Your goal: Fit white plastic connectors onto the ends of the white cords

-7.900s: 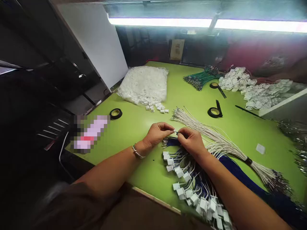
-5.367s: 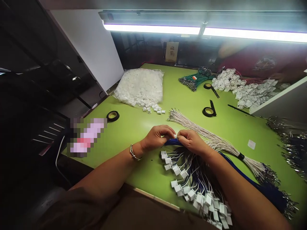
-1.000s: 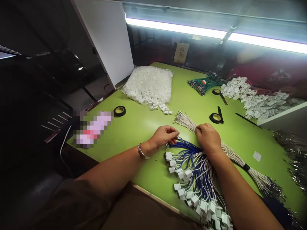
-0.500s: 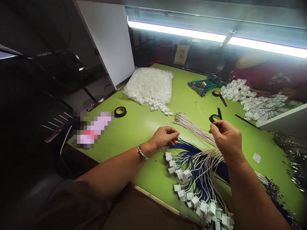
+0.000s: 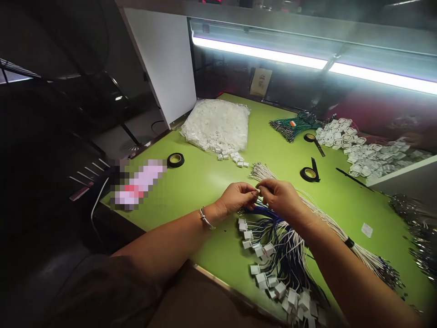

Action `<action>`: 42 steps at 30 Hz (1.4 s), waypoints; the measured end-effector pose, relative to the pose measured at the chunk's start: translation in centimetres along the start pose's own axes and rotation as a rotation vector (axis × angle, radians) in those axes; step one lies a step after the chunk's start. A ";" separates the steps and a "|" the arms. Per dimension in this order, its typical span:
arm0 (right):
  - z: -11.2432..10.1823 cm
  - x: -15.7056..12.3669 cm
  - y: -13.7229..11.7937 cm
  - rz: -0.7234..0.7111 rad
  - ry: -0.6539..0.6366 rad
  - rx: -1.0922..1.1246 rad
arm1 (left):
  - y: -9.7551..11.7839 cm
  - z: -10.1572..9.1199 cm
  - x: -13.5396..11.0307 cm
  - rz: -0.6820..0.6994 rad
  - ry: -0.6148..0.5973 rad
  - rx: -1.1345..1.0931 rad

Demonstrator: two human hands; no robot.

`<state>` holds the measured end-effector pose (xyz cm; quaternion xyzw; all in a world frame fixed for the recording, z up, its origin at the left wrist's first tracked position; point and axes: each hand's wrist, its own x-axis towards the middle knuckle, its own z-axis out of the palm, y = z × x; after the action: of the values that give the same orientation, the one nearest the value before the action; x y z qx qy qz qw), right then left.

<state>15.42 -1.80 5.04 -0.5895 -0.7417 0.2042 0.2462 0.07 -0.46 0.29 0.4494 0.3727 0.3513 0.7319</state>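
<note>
Green tabletop (image 5: 201, 246): carries it all.
Capped wires (image 5: 290, 246): near side of white bundle (image 5: 365, 256), many look done.
Left hand (image 5: 235, 198): left of bundle, pinching small white piece (image 5: 258, 192).
Right hand (image 5: 282, 198): adjacent, fingertips pressed together, contents hidden.
Bundle: uncapped, likely remaining.

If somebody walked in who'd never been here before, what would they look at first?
Probably the bright light tubes glowing across the top. Next might come the green table, with a big clear bag of white pieces near its back left. In the middle, the left hand and right hand meet fingertip to fingertip, with white blocks on wires fanned out below.
</note>
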 end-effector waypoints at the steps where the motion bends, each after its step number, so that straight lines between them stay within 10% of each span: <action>1: 0.2 0.1 -0.1 -0.010 0.008 -0.011 | 0.0 0.0 0.0 0.000 -0.003 -0.011; 13: 1.8 -1.9 0.5 -0.210 0.164 0.088 | 0.0 0.2 0.1 -0.045 0.040 -0.021; 20: 1.0 -2.3 2.2 0.163 0.167 0.498 | -0.3 0.0 0.3 0.017 0.032 -0.042; 42: 2.6 -4.0 2.2 -0.178 0.351 -0.114 | -0.2 0.1 0.2 -0.056 -0.077 -0.167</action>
<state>16.25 -5.30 1.18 -0.5612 -0.7470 0.0337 0.3550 0.24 -0.42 0.13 0.3894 0.3262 0.3428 0.7902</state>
